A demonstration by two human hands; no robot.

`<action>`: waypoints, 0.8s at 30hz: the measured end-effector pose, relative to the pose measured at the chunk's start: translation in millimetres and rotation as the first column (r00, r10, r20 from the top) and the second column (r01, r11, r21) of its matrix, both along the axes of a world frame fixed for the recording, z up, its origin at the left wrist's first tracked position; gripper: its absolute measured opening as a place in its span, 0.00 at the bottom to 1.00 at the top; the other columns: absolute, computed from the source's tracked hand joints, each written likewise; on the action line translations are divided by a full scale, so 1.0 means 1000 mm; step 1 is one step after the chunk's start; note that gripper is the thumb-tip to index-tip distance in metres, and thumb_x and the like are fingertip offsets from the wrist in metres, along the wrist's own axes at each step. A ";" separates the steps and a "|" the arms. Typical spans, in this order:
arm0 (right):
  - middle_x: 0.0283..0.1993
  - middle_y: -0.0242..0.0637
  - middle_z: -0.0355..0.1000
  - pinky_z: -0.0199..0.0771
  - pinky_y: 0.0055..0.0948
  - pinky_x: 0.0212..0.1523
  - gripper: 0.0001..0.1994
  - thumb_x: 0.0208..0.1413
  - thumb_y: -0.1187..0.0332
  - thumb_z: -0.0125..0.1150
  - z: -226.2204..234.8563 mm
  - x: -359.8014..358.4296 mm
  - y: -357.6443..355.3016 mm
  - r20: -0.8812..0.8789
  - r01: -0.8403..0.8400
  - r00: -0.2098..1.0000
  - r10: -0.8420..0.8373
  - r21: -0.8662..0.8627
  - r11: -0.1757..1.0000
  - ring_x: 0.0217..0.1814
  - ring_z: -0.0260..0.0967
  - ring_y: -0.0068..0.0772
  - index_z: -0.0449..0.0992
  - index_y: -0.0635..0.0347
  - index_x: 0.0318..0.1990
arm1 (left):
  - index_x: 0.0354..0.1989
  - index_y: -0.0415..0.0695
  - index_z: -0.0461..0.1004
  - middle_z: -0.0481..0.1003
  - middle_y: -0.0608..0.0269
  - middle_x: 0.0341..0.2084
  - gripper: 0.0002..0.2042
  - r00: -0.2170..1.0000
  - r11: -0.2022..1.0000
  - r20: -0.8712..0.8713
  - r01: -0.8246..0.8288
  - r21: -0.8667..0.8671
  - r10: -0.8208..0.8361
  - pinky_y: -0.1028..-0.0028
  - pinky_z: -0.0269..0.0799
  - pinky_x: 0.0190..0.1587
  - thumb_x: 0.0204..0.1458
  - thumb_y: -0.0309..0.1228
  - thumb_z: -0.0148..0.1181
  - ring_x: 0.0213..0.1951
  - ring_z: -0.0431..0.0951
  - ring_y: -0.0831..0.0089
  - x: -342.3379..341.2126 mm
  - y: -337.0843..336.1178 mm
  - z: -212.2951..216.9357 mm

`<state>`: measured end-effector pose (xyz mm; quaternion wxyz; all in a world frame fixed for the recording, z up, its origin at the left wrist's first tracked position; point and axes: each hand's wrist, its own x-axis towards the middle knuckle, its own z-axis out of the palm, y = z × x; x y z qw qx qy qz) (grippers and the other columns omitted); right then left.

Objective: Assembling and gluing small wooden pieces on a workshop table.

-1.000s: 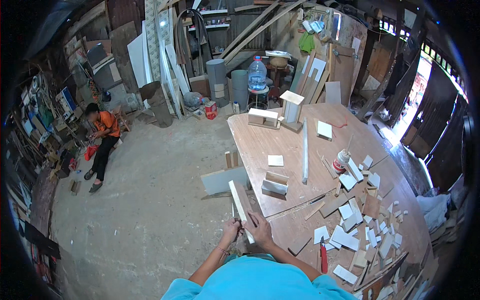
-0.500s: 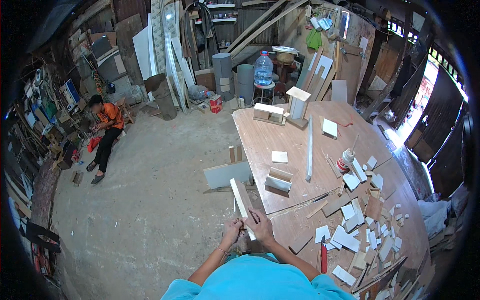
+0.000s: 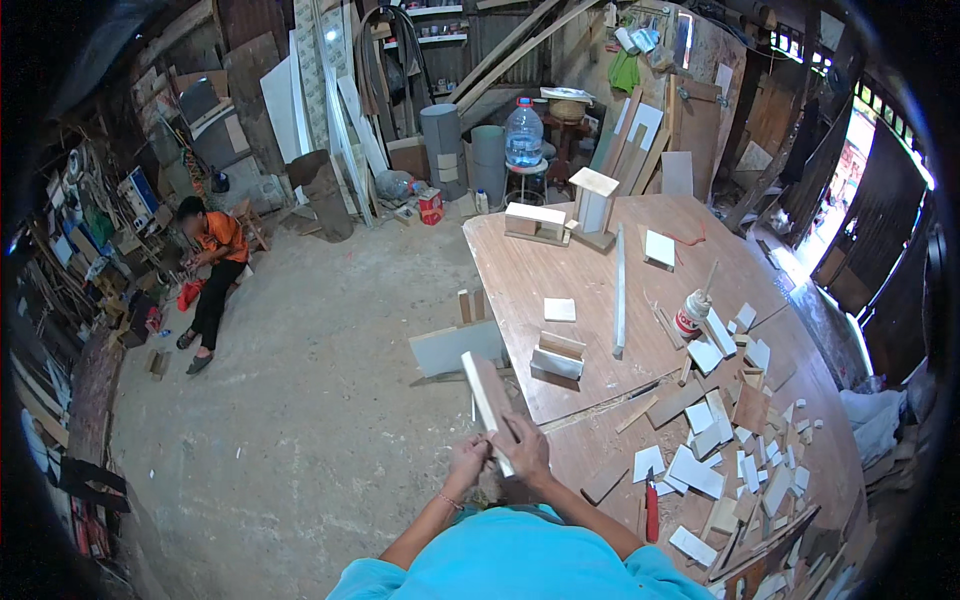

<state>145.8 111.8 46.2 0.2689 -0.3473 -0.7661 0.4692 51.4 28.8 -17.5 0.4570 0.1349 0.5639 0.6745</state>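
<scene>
Before my body I hold a narrow, pale wooden board (image 3: 482, 390), tilted with its far end pointing away and slightly left. My right hand (image 3: 527, 450) grips its right side near the lower end. My left hand (image 3: 468, 464) has its fingers closed at the board's near left edge; the fingertips are partly hidden. The worktable (image 3: 520, 345) stands just to the right. On it, nearest the board, are a small white-and-wood assembled piece (image 3: 558, 362) and a flat white square (image 3: 560, 310).
White and brown offcuts (image 3: 697, 472), red-handled pliers (image 3: 652, 510) and a glue bottle (image 3: 690, 315) lie or stand on the table's right part. Small wooden assemblies (image 3: 592, 205) stand at its far end. A panel (image 3: 455, 350) leans beside the table. A person in orange (image 3: 220, 240) sits at far left.
The board has turned a little in my hands, showing more of its broad face. A dark, thin thing by my right fingers no longer shows clearly. The view has shifted slightly.
</scene>
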 end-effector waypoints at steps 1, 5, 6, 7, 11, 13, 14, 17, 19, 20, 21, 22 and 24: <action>0.43 0.50 0.67 0.62 0.31 0.47 0.25 0.41 0.57 0.59 0.002 -0.001 0.005 0.082 0.039 0.996 -0.036 -0.034 0.999 0.48 0.64 0.41 0.68 0.63 0.46 | 0.23 0.40 0.69 0.68 0.66 0.12 0.05 0.996 0.999 -0.087 0.000 -0.039 -0.003 0.83 0.61 0.13 0.46 0.27 0.51 0.11 0.67 0.79 0.004 0.001 0.007; 0.41 0.49 0.69 0.66 0.33 0.38 0.25 0.40 0.56 0.60 -0.015 -0.015 0.033 0.043 0.151 0.988 -0.149 -0.065 0.986 0.40 0.68 0.42 0.68 0.61 0.46 | 0.24 0.40 0.68 0.68 0.68 0.12 0.06 0.991 0.991 0.016 0.131 0.020 -0.131 0.83 0.61 0.13 0.47 0.30 0.51 0.12 0.68 0.81 0.013 0.004 0.019; 0.40 0.48 0.69 0.67 0.33 0.37 0.24 0.41 0.56 0.60 -0.011 -0.015 0.029 0.016 0.152 0.988 -0.151 -0.066 0.986 0.38 0.69 0.42 0.69 0.61 0.44 | 0.26 0.42 0.69 0.65 0.72 0.11 0.07 0.994 0.993 -0.001 0.108 0.036 -0.108 0.85 0.61 0.13 0.47 0.33 0.52 0.13 0.65 0.84 0.011 0.002 0.009; 0.40 0.48 0.69 0.67 0.33 0.37 0.24 0.41 0.56 0.60 -0.008 -0.014 0.019 0.012 0.149 0.989 -0.148 -0.060 0.987 0.38 0.69 0.42 0.69 0.61 0.44 | 0.26 0.42 0.69 0.65 0.72 0.11 0.07 0.994 0.994 -0.004 0.106 0.042 -0.105 0.85 0.61 0.13 0.47 0.33 0.52 0.13 0.65 0.84 0.005 0.002 0.005; 0.35 0.46 0.70 0.67 0.28 0.35 0.22 0.41 0.59 0.61 -0.011 -0.009 -0.006 -0.076 0.012 0.997 -0.001 0.151 0.989 0.36 0.68 0.33 0.69 0.61 0.44 | 0.22 0.40 0.67 0.67 0.66 0.12 0.05 0.998 0.997 0.030 -0.050 0.051 0.048 0.83 0.61 0.13 0.46 0.26 0.48 0.11 0.66 0.81 -0.016 0.003 0.013; 0.34 0.45 0.70 0.66 0.28 0.36 0.22 0.41 0.59 0.61 -0.005 -0.008 -0.004 -0.049 -0.021 0.999 0.017 -0.078 0.997 0.36 0.68 0.33 0.69 0.62 0.44 | 0.21 0.40 0.67 0.67 0.66 0.12 0.05 0.997 0.999 0.061 -0.049 0.021 0.047 0.83 0.60 0.13 0.46 0.26 0.48 0.11 0.66 0.80 -0.009 -0.001 0.026; 0.35 0.45 0.70 0.66 0.29 0.37 0.23 0.41 0.58 0.61 -0.011 -0.012 0.002 -0.024 0.032 0.999 -0.034 -0.059 0.998 0.35 0.69 0.35 0.69 0.62 0.44 | 0.22 0.40 0.68 0.67 0.67 0.12 0.06 0.993 0.995 0.117 -0.026 0.098 0.014 0.83 0.59 0.13 0.47 0.27 0.49 0.11 0.66 0.81 -0.008 0.000 0.014; 0.36 0.44 0.71 0.66 0.30 0.38 0.24 0.42 0.56 0.60 -0.011 -0.023 0.028 -0.033 0.148 0.988 -0.148 -0.010 0.989 0.35 0.69 0.36 0.69 0.63 0.44 | 0.21 0.44 0.68 0.66 0.72 0.12 0.08 0.990 0.993 -0.074 0.114 -0.041 -0.117 0.84 0.56 0.13 0.48 0.34 0.51 0.11 0.63 0.84 0.007 0.001 0.023; 0.37 0.45 0.71 0.66 0.29 0.39 0.24 0.42 0.56 0.59 -0.010 -0.019 0.023 0.012 0.134 0.991 -0.133 -0.016 0.991 0.38 0.68 0.36 0.68 0.62 0.45 | 0.21 0.45 0.68 0.67 0.72 0.12 0.08 0.991 0.992 -0.038 0.127 -0.026 -0.128 0.85 0.56 0.14 0.48 0.33 0.51 0.12 0.63 0.84 0.013 -0.002 0.038; 0.38 0.46 0.70 0.65 0.29 0.40 0.24 0.42 0.56 0.58 -0.010 -0.018 0.018 -0.043 0.137 0.989 -0.139 -0.049 0.989 0.39 0.68 0.37 0.68 0.62 0.45 | 0.22 0.45 0.68 0.66 0.72 0.12 0.08 0.993 0.993 -0.019 0.116 -0.022 -0.116 0.85 0.55 0.14 0.48 0.33 0.51 0.12 0.63 0.84 0.012 -0.003 0.034; 0.38 0.47 0.70 0.65 0.29 0.42 0.25 0.42 0.56 0.58 -0.011 -0.016 0.012 -0.096 0.137 0.985 -0.145 -0.083 0.987 0.41 0.68 0.38 0.68 0.62 0.45 | 0.22 0.45 0.68 0.66 0.73 0.12 0.07 0.995 0.994 0.003 0.104 -0.021 -0.104 0.85 0.55 0.13 0.48 0.33 0.51 0.12 0.62 0.84 0.010 -0.003 0.029; 0.41 0.48 0.69 0.64 0.29 0.44 0.25 0.42 0.56 0.59 -0.011 -0.012 0.008 -0.052 0.069 0.996 -0.076 -0.112 0.991 0.44 0.67 0.38 0.68 0.62 0.46 | 0.22 0.45 0.68 0.66 0.73 0.12 0.07 0.995 0.995 0.004 0.101 -0.018 -0.101 0.85 0.55 0.13 0.48 0.33 0.51 0.12 0.62 0.84 0.002 0.000 0.019; 0.41 0.48 0.69 0.63 0.29 0.44 0.25 0.41 0.56 0.59 -0.009 -0.007 -0.005 -0.050 0.050 0.997 -0.052 -0.033 0.998 0.44 0.66 0.37 0.68 0.62 0.46 | 0.23 0.46 0.67 0.65 0.73 0.11 0.07 0.997 0.999 0.068 0.025 0.043 -0.028 0.85 0.55 0.13 0.48 0.33 0.51 0.12 0.62 0.84 -0.012 -0.001 -0.001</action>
